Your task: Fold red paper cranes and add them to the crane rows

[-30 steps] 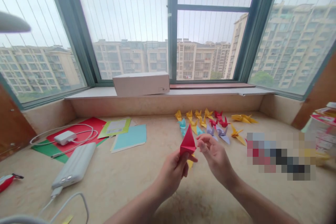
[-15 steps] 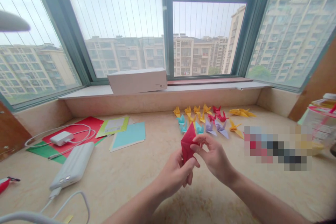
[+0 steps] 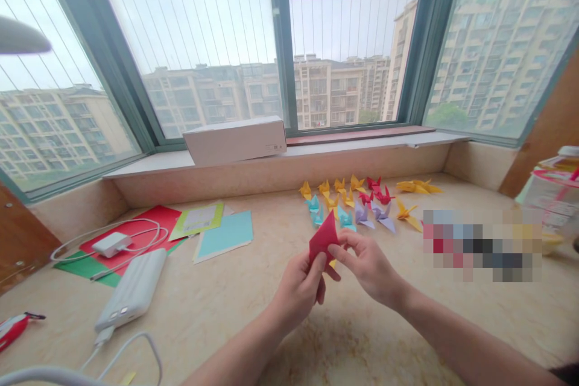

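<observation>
Both hands hold a folded red paper piece (image 3: 322, 239) above the beige table (image 3: 217, 307), at the centre of the view. My left hand (image 3: 299, 289) grips its lower part with the thumb across the front. My right hand (image 3: 365, 262) pinches its right edge between thumb and fingers. A small yellow paper bit (image 3: 333, 263) shows just below the red piece, between the hands. Behind the hands, several finished paper cranes (image 3: 357, 202) in yellow, teal, red and purple stand in rows on the table.
Coloured paper sheets (image 3: 224, 234) lie at the left, with a white charger (image 3: 111, 243) and cable on a red sheet. A white power bank (image 3: 132, 289) lies nearer. A white box (image 3: 235, 140) sits on the sill. A container (image 3: 549, 196) stands at the right edge.
The red piece tilted and dropped slightly, then rose again. My right hand came in from apart and closed on its right edge. The view shifted a little.
</observation>
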A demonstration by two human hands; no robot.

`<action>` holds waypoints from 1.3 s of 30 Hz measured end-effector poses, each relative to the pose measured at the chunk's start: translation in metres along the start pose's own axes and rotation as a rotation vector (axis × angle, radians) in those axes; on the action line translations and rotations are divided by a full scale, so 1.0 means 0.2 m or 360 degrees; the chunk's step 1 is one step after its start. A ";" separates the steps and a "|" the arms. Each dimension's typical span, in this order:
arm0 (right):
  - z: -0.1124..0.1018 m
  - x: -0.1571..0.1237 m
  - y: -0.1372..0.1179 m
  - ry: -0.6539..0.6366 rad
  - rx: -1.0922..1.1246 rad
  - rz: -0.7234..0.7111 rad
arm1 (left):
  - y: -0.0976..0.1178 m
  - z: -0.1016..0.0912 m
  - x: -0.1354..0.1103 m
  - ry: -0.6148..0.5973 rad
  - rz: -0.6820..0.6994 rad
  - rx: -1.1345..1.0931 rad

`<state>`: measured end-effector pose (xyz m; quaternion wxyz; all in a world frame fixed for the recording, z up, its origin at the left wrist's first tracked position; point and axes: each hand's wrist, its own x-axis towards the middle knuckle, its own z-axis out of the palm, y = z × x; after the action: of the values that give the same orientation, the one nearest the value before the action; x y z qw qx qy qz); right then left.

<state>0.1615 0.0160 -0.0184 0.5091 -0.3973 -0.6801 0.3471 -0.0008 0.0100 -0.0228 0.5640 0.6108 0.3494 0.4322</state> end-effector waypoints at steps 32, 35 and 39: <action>0.00 -0.01 -0.04 0.0488 0.0723 0.0267 | 0.00 -0.01 -0.04 -0.0445 -0.0136 0.0272; -0.01 0.00 -0.04 0.0491 0.0707 0.0294 | -0.01 -0.01 -0.03 -0.0457 -0.0121 0.0267; -0.04 0.01 -0.05 0.0254 0.0718 0.0221 | -0.02 -0.02 -0.02 -0.0279 -0.0016 0.0234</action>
<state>0.1664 0.0135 -0.0069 0.6118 -0.3456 -0.5141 0.4919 -0.0051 0.0079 -0.0264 0.5481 0.6842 0.3325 0.3476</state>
